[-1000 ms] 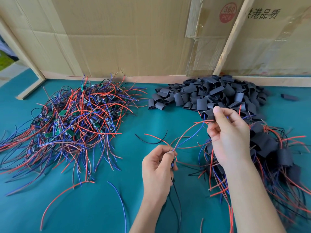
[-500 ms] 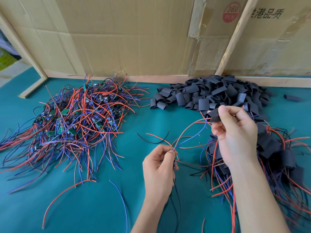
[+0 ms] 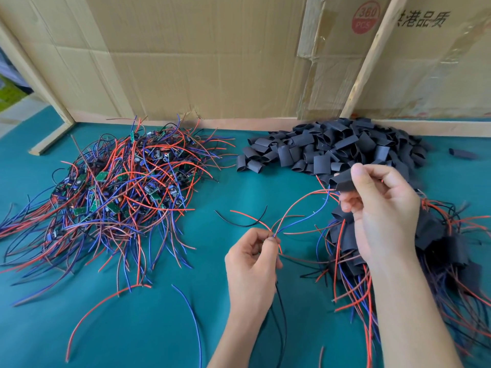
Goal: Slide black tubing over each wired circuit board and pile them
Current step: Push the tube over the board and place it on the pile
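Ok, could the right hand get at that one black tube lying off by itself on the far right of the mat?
Probably not yet: the right hand is pinching a black sleeve. The stray tube itself lies alone on the mat with nothing over it.

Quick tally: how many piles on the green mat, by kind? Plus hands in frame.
Pile of bare wired circuit boards with red, blue and black leads: 1
Pile of loose black tubing sleeves: 1
Pile of boards already sleeved in black tubing: 1
Hands, left hand and right hand: 2
Total: 5
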`<state>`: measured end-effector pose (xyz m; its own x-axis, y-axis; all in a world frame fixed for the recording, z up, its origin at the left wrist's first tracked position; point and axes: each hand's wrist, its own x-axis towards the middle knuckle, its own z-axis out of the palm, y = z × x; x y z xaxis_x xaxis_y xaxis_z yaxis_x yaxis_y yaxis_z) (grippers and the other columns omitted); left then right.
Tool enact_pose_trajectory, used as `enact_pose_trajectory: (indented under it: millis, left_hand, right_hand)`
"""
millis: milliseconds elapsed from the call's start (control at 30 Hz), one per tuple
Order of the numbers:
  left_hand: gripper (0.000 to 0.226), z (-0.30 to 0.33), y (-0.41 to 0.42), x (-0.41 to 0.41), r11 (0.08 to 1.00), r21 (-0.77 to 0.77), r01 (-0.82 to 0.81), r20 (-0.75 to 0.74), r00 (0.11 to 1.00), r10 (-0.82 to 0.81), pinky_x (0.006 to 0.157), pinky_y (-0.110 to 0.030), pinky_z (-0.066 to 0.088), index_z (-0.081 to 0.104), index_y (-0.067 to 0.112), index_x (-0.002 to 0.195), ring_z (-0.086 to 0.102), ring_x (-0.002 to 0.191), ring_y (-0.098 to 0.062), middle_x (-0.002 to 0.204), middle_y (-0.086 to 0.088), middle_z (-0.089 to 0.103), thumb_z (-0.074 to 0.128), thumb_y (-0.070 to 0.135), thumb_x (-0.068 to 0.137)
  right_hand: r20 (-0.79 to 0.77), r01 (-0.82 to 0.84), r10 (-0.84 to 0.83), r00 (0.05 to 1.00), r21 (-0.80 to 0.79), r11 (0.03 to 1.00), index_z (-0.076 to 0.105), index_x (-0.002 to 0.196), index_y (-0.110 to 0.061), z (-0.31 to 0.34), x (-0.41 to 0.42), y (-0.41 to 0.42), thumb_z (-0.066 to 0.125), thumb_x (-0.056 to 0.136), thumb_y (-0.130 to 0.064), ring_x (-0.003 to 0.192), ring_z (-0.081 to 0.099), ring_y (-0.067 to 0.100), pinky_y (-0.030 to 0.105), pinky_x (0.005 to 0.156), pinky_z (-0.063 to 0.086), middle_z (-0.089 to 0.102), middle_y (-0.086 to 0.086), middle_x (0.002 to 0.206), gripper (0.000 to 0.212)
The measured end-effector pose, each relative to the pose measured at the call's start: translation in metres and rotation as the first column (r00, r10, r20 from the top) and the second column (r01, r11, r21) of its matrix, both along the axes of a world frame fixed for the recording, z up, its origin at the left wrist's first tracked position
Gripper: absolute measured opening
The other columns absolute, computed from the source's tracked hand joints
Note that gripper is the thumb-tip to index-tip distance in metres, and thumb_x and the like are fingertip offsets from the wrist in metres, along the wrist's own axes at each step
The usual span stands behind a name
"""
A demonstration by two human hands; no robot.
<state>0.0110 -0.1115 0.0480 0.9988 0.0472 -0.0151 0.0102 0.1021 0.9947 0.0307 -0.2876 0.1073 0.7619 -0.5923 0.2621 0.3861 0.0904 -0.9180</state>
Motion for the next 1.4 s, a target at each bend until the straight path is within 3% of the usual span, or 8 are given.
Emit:
enact_pose_trajectory:
  millis: [300, 500, 700, 800, 967, 1100, 1267, 1400]
  left_hand:
    - [0.028, -0.004, 0.002, 0.001, 1.0, 0.01, 0.024, -0.009, 1.0, -0.024, 0.036, -0.018, 0.028, 0.064, 0.015, 0.073, 0.034, 0.036, -0.017, 0.052, -0.002, 0.053, 0.056, 0.004, 0.097]
    - [0.016, -0.001, 0.001, 0.0, 1.0, 0.002, 0.015, 0.014, 1.0, -0.015, 0.038, -0.019, 0.029, 0.064, 0.018, 0.072, 0.035, 0.037, -0.017, 0.052, -0.002, 0.053, 0.056, 0.025, 0.083]
    - [0.017, -0.005, 0.0, 0.001, 0.999, -0.035, -0.024, 0.035, 0.999, 0.025, 0.039, -0.021, 0.036, 0.067, 0.013, 0.08, 0.041, 0.039, -0.019, 0.059, -0.006, 0.056, 0.061, 0.012, 0.096]
    - [0.025, -0.006, 0.0, 0.002, 0.999, -0.013, -0.032, 0.062, 0.998, 0.032, 0.041, -0.022, 0.039, 0.067, 0.017, 0.078, 0.044, 0.042, -0.019, 0.064, -0.013, 0.059, 0.058, 0.006, 0.099]
    - [0.027, -0.007, -0.001, 0.003, 0.998, -0.005, -0.059, 0.07, 0.996, 0.059, 0.042, -0.02, 0.039, 0.067, 0.022, 0.077, 0.049, 0.042, -0.02, 0.067, -0.012, 0.062, 0.061, 0.008, 0.1]
    - [0.024, -0.005, -0.003, 0.002, 0.999, -0.013, -0.046, 0.077, 0.996, 0.047, 0.045, -0.018, 0.041, 0.069, 0.025, 0.08, 0.054, 0.045, -0.017, 0.069, -0.008, 0.068, 0.063, 0.013, 0.101]
    - [0.015, -0.004, -0.001, 0.001, 0.999, -0.044, -0.029, 0.1, 0.994, 0.033, 0.051, -0.02, 0.047, 0.074, 0.023, 0.09, 0.067, 0.057, -0.017, 0.076, -0.004, 0.073, 0.065, 0.017, 0.101]
    - [0.011, -0.006, -0.003, 0.001, 0.997, -0.073, -0.031, 0.088, 0.995, 0.037, 0.059, -0.026, 0.055, 0.071, 0.027, 0.098, 0.071, 0.068, -0.017, 0.088, -0.001, 0.076, 0.071, 0.016, 0.096]
  right_hand:
    - [-0.014, -0.024, 0.023, 1.0, -0.048, 0.999, 0.073, 0.081, -0.024, -0.003, 0.0, -0.004, 0.074, 0.095, -0.016, 0.054, 0.061, 0.019, 0.024, 0.05, 0.048, 0.068, 0.003, 0.067, 0.016]
    - [-0.036, 0.019, -0.026, 0.999, -0.181, 0.983, 0.071, 0.081, -0.025, -0.005, 0.001, -0.002, 0.074, 0.092, -0.02, 0.052, 0.063, 0.019, 0.026, 0.05, 0.049, 0.069, 0.0, 0.066, 0.013]
    - [-0.056, -0.001, -0.008, 0.998, -0.168, 0.986, 0.068, 0.09, -0.014, -0.012, 0.006, 0.007, 0.076, 0.092, -0.017, 0.053, 0.064, 0.021, 0.026, 0.049, 0.049, 0.07, 0.004, 0.066, 0.009]
    - [-0.03, 0.038, -0.042, 0.999, -0.129, 0.991, 0.067, 0.095, -0.01, -0.011, 0.007, 0.008, 0.079, 0.088, -0.022, 0.052, 0.063, 0.021, 0.026, 0.049, 0.049, 0.07, 0.002, 0.066, 0.018]
    - [-0.024, 0.075, -0.083, 0.996, -0.232, 0.97, 0.064, 0.099, -0.02, -0.011, 0.006, 0.023, 0.081, 0.087, -0.025, 0.053, 0.067, 0.02, 0.024, 0.05, 0.05, 0.075, 0.003, 0.072, 0.021]
    - [-0.05, 0.077, -0.089, 0.995, -0.208, 0.975, 0.056, 0.116, -0.023, -0.017, 0.009, 0.045, 0.084, 0.085, -0.021, 0.055, 0.069, 0.02, 0.025, 0.051, 0.052, 0.076, 0.004, 0.075, 0.042]
    - [-0.156, -0.041, 0.047, 0.987, 0.041, 0.998, 0.048, 0.133, -0.024, -0.028, 0.014, 0.066, 0.087, 0.082, -0.013, 0.049, 0.061, 0.017, 0.024, 0.047, 0.048, 0.071, 0.008, 0.071, 0.065]
    - [-0.21, -0.152, 0.153, 0.966, 0.018, 0.988, 0.045, 0.138, -0.025, -0.031, 0.015, 0.067, 0.087, 0.082, -0.012, 0.054, 0.061, 0.014, 0.023, 0.051, 0.049, 0.074, 0.007, 0.073, 0.071]
